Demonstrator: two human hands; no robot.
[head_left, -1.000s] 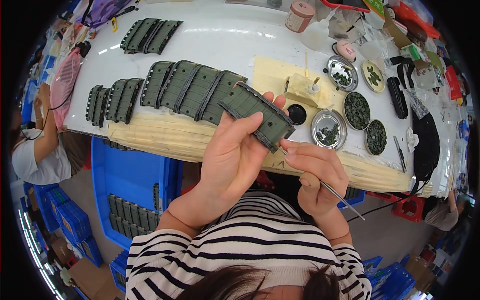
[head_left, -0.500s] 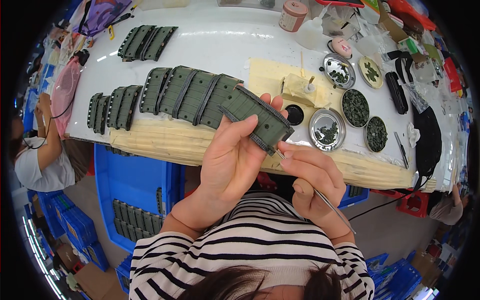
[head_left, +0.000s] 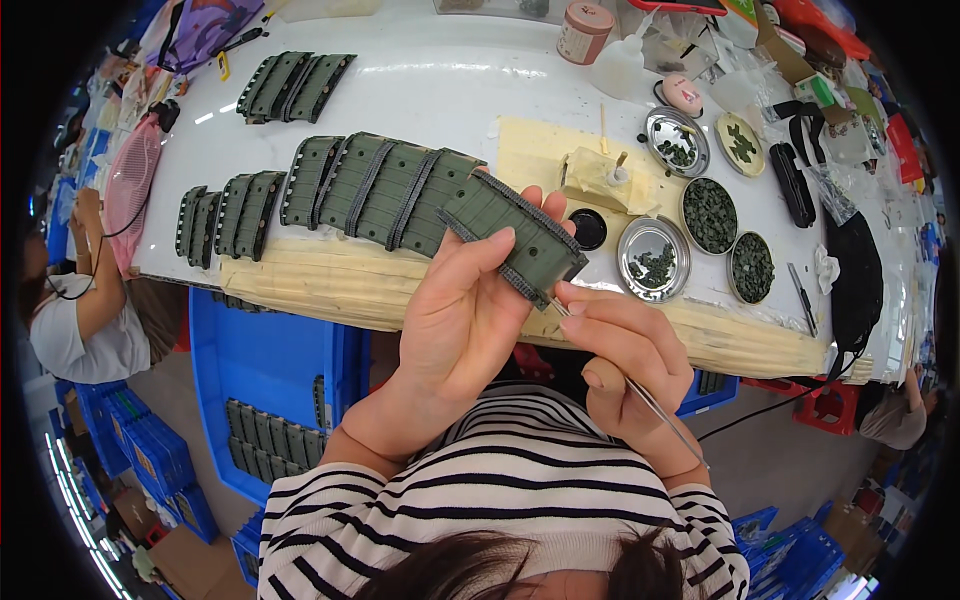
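Note:
My left hand (head_left: 455, 315) holds a dark green ribbed panel (head_left: 515, 235) tilted above the table's near edge, thumb on its face and fingers behind. Dark braided-looking strips run along its long edges. In my right hand (head_left: 635, 360) are thin metal tweezers (head_left: 660, 412), their tip at the panel's lower corner; whether a small part sits in the tip is hidden. Behind the held panel lies a row of similar green panels (head_left: 375, 190) on the table. Round metal dishes with small dark green pieces stand to the right, among them a shallow dish (head_left: 627, 280) and a fuller tin (head_left: 711, 217).
A yellowish block (head_left: 605, 182) with a stick upright in it stands on a paper sheet beside a small black lid (head_left: 588, 229). More panels (head_left: 298, 85) lie at the back left. A blue crate (head_left: 262, 365) with panels is below the table, left. Another person (head_left: 85, 300) sits at far left.

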